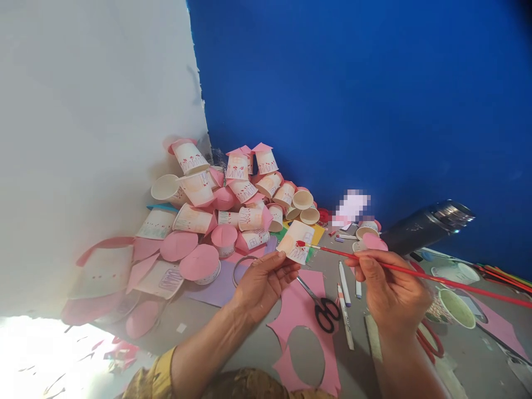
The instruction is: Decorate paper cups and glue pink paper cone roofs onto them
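Observation:
My left hand point(264, 280) holds a white paper cup point(294, 235) by its lower edge, tilted above the table. Purple lines and red marks show on the cup's side. Closed around a thin red paintbrush point(336, 253), my right hand point(393, 285) brings the red-coated bristles against the drawing on the cup. Below the cup lie black-handled scissors point(326, 313) on a pink paper sheet point(310, 282) with a round hole cut in it. Two markers point(344, 316) lie between my hands.
A pile of decorated paper cups with pink cone tops point(199, 260) fills the back left against the walls. A dark thermos point(428, 224) lies at the back right. Nearer me on the right stands a patterned paper cup point(455, 307). Purple paper point(208, 291) lies left of my left hand.

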A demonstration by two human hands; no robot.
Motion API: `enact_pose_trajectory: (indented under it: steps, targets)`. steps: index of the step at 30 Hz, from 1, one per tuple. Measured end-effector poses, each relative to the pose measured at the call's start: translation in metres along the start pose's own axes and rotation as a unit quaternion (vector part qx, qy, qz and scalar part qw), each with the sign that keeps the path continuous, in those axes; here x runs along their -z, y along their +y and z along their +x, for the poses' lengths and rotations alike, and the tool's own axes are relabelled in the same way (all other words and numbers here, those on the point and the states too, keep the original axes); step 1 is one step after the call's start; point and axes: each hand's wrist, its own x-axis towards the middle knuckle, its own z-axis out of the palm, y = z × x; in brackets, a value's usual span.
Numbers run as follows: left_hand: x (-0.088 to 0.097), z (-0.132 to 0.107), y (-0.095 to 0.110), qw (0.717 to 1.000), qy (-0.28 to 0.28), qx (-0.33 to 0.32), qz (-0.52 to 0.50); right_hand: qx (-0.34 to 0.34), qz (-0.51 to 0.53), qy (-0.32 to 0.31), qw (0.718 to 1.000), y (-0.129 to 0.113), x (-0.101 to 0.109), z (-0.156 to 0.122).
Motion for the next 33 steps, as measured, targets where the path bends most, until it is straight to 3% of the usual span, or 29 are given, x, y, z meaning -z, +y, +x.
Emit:
enact_pose_trajectory:
  steps: [16, 26, 33]
  targets:
    - [-0.0005, 0.0001, 0.0011, 1.000, 0.010, 0.008, -0.010, 0.021, -0.018, 0.002, 1.000, -0.0023, 0.0004, -0.0003]
    - [-0.0015, 0.0002, 0.0016, 1.000, 0.020, 0.004, -0.011, -0.027, 0.024, 0.044, 0.998, -0.0004, -0.0003, 0.0003]
    - [-0.0038, -0.0010, 0.0016, 1.000, 0.028, 0.006, -0.009, -0.008, 0.008, 0.028, 1.000, 0.0013, 0.0003, 0.0006]
